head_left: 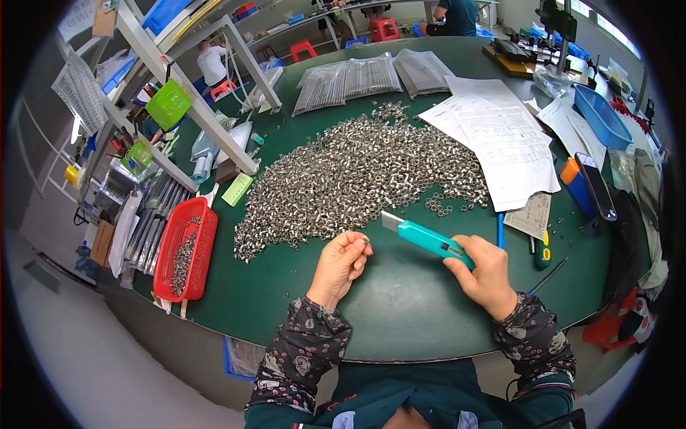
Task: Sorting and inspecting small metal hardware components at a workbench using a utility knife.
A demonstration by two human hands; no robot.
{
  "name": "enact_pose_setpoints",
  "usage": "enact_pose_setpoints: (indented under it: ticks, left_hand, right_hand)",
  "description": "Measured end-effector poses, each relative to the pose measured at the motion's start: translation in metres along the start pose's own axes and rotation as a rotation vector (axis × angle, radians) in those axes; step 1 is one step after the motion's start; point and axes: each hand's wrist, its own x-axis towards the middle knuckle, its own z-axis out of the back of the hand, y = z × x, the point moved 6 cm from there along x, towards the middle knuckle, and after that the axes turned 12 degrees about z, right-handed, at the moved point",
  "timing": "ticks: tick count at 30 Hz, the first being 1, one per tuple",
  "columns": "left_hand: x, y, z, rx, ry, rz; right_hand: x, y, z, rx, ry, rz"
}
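Observation:
My right hand [487, 273] is wrapped round a teal utility knife [426, 237]. Its wide blade [390, 221] is out and points up and left, toward the pile. To the left of the blade, my left hand [337, 264] is closed, with thumb and forefinger pinching a small metal ring [365, 241], mostly covered by the fingertips. Blade and ring are apart. Just beyond both hands spreads a big heap of small silvery metal rings [343, 179] on the green tabletop [400, 314].
A red basket [204, 247] with more rings stands at the left edge. Bagged metal rods [371, 76] lie at the back. Paper sheets [511, 143], a phone [596, 187], a screwdriver [544, 252] and a blue tray [602, 116] are on the right. Shelving posts [193, 93] rise at left.

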Motion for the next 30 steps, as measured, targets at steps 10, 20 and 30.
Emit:
enact_pose_setpoints:
  ticks: [10, 20, 30]
  left_hand:
    - [0.001, -0.003, -0.001, 0.026, -0.011, -0.018]
    - [-0.001, -0.007, -0.002, 0.046, -0.057, -0.060]
    - [-0.002, -0.008, -0.004, 0.141, -0.065, -0.082]
  right_hand:
    - [-0.007, -0.008, -0.016, 0.131, 0.169, -0.132]
    - [-0.009, -0.012, -0.022, 0.222, 0.266, -0.199]
    - [-0.012, -0.015, -0.026, 0.259, 0.342, -0.263]
